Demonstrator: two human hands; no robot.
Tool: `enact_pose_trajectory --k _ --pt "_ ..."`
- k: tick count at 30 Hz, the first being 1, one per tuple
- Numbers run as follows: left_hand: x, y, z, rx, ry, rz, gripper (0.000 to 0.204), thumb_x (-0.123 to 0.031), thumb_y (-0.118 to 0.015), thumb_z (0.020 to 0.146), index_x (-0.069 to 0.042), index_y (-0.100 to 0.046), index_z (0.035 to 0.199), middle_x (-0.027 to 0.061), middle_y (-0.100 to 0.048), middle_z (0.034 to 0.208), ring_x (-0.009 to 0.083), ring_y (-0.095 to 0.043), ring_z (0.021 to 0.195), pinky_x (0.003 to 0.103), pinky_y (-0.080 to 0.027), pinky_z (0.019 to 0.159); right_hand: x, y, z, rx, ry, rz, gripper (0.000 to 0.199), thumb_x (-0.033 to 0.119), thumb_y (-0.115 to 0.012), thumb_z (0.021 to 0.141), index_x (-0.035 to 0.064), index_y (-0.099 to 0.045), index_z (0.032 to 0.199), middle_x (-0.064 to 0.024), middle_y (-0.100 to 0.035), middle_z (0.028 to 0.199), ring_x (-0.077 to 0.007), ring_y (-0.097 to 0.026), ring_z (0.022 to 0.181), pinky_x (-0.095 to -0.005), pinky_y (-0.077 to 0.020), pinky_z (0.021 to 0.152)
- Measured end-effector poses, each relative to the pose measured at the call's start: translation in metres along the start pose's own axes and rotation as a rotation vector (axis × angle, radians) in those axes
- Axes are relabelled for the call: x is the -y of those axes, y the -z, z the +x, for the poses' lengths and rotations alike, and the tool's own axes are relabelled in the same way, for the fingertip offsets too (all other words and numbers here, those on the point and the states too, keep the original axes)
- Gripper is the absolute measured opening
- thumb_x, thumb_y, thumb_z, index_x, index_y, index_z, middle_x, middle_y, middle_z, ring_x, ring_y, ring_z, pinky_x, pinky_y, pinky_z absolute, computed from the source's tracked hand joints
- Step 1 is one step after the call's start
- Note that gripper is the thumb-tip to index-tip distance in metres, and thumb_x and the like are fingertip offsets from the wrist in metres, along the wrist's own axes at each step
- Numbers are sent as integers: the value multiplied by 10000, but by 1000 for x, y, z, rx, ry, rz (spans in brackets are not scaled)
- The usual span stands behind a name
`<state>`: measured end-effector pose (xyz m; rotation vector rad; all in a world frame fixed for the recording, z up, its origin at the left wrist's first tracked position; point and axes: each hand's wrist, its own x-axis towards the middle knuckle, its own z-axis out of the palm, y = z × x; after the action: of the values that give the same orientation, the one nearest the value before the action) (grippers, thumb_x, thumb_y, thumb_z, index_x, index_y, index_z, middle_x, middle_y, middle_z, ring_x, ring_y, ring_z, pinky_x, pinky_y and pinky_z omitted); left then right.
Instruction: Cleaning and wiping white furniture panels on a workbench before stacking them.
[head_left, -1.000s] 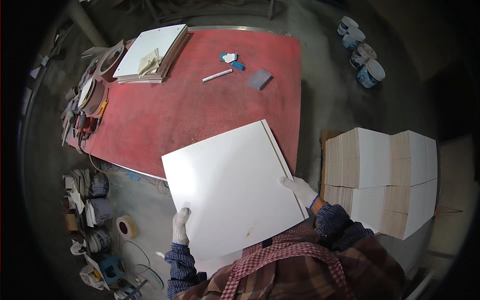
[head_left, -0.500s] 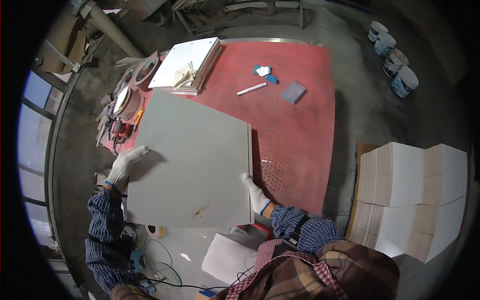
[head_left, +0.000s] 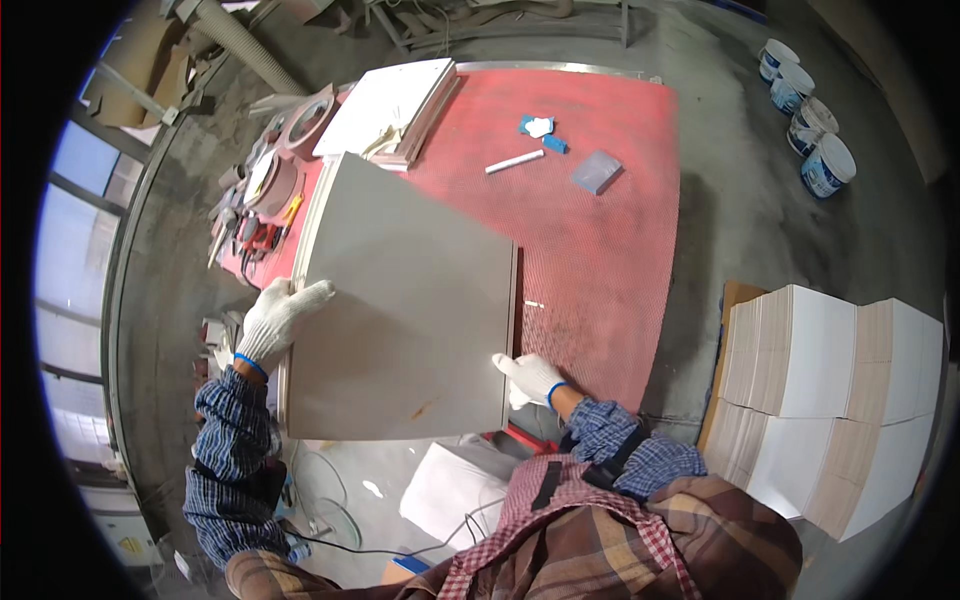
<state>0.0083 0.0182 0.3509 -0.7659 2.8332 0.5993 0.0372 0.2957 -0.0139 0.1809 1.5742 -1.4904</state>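
A large flat grey panel point(head_left: 410, 300) with a small brownish mark near its near edge lies over the near left part of a red-topped table point(head_left: 600, 260). My left hand point(head_left: 275, 320), in a white knit glove, grips its left edge, thumb on top and fingers hidden at the side. Pale layered edges show along that side. At the right edge my gloved right hand point(head_left: 530, 380) holds on, thumb against the rim and the other fingers curled below. Beyond the panel, a stack of white boards point(head_left: 385, 100) bears a crumpled pale glove point(head_left: 385, 140).
Tape rolls point(head_left: 275, 185) and a red power tool point(head_left: 260, 235) crowd the table's left edge. A white stick point(head_left: 515, 161), a blue piece point(head_left: 555, 145) and a grey block point(head_left: 597, 172) lie farther back. Stacked white boards point(head_left: 815, 350) stand right; several buckets point(head_left: 828, 167) line the floor.
The panel's left edge has shifted right, and pale layered edges now show beside it. My left hand has moved right with it; my right hand has curled more around the right edge.
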Motion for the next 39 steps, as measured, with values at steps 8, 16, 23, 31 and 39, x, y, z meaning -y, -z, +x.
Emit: enact_pose_trajectory --k 8,16,23,31,39 --pt "-33 -21 -38 -73 -154 351 805 -699 -748 765 62 -641 1005 191 -745 843 316 -748 799 411 -566 738 112 40 -121 232 275 200 541 457 -574 1031 -28 -567 1272 -143 -668 1084 -243 -708 837 -358 -602 657" --pt "-195 -77 -131 72 -274 204 944 -733 -669 808 105 -570 1232 310 -708 1110 405 -724 1047 465 -573 895 224 93 -193 -33 485 -319 1031 891 -498 832 -95 -700 1057 -236 -694 952 -325 -684 1025 -401 -534 851" --pt "-237 -224 -185 245 -682 120 607 -469 -641 952 35 -508 1263 263 -638 1097 405 -695 958 472 -568 807 105 203 -260 -138 549 290 600 444 -630 1024 -108 -633 1260 -105 -715 1109 -139 -674 966 -278 -544 821" --pt "-280 -401 -222 550 -506 491 666 -404 -639 965 75 -439 1383 290 -495 1367 374 -556 1246 516 -580 921 -175 341 -163 -326 412 -71 804 527 -629 1000 -113 -467 1460 -143 -683 1108 -222 -634 963 -371 -506 860" --pt "-94 -348 -98 -347 -479 -10 609 -428 -667 959 27 -587 1356 303 -600 1356 436 -568 1290 468 -444 1119 -136 301 -153 -472 148 457 908 694 -513 990 -99 -522 1432 -150 -642 1255 -166 -613 1096 -265 -508 927"
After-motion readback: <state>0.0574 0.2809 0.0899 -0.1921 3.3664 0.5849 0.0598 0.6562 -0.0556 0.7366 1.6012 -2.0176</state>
